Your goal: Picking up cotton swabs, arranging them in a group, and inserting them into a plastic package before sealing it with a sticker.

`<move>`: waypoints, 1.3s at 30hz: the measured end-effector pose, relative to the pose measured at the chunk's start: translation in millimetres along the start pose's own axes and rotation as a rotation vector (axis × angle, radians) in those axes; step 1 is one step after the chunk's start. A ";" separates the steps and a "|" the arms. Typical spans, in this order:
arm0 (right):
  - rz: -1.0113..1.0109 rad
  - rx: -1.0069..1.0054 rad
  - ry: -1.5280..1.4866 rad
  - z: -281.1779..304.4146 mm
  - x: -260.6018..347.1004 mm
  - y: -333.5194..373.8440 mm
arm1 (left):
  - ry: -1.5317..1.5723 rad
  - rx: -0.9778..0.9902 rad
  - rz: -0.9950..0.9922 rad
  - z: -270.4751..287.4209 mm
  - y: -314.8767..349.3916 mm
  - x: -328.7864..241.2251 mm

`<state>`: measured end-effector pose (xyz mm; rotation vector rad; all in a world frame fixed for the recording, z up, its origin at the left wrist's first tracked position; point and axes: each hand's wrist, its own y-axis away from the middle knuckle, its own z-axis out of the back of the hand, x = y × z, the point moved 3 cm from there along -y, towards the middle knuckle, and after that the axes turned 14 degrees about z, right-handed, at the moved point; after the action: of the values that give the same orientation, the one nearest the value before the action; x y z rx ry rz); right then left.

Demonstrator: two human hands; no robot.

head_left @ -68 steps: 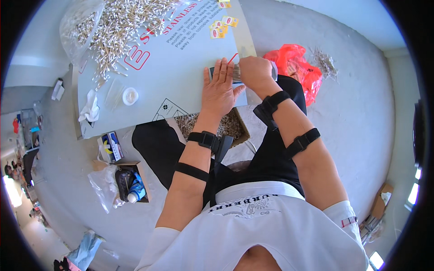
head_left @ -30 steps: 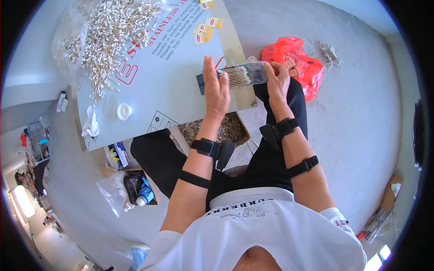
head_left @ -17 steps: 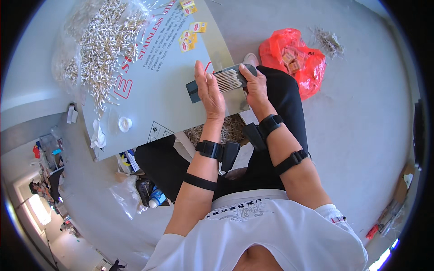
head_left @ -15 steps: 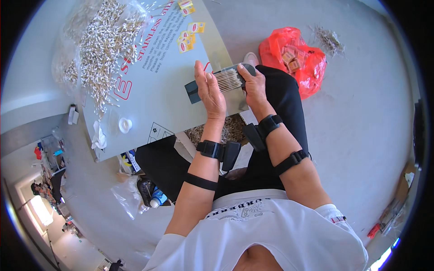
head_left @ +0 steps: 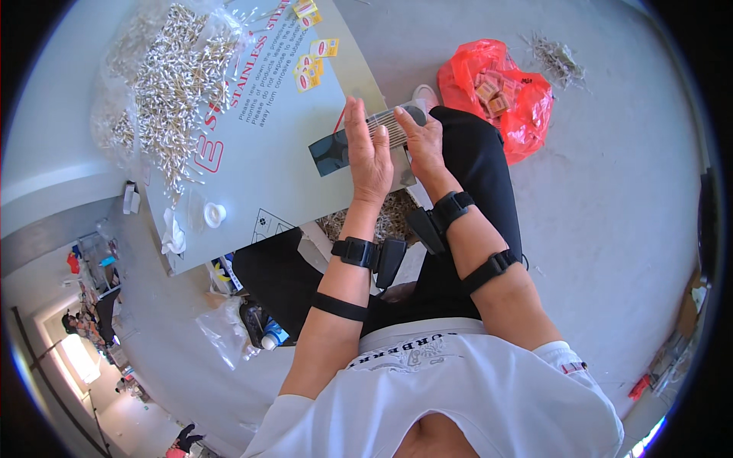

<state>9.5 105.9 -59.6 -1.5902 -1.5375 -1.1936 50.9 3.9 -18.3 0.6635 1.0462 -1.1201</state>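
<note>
Swabs (head_left: 387, 124): over table's (head_left: 259, 164) R edge
L hand (head_left: 372, 166): flat, fingers straight, moved R
R hand (head_left: 424, 149): gripping swabs
Room: L, toward pile (head_left: 179, 84)

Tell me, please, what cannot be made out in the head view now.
All in the head view:
- Row of cotton swabs: partly covered by the left hand and right hand.
- Dark flat strip: its middle, hidden by swabs and left hand.
- Swab pile: cut off by the top edge.
- Box contents under the table: partly hidden by the tabletop.
- Lower-left background: too small.
</note>
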 end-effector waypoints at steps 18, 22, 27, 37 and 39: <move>-0.015 -0.011 -0.035 -1.6 -7.0 6.4 | -0.654 -0.378 -0.021 87.3 -111.3 39.1; -0.016 -0.023 -0.022 7.6 -6.3 4.3 | -0.780 -0.243 0.307 87.9 -143.6 39.2; 0.001 -0.034 -0.032 4.2 -1.1 4.6 | -0.784 -0.126 0.353 92.5 -141.4 43.9; -0.016 -0.026 -0.090 6.2 -7.7 2.6 | -0.751 -0.031 0.296 95.2 -144.0 36.9; -0.024 -0.030 -0.092 5.4 -8.4 2.9 | -0.766 -0.058 0.235 98.7 -145.9 39.7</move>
<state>14.0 106.7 -68.9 -1.6720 -1.6075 -1.1758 -50.7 -144.8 -6.0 0.2525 0.3312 -1.0035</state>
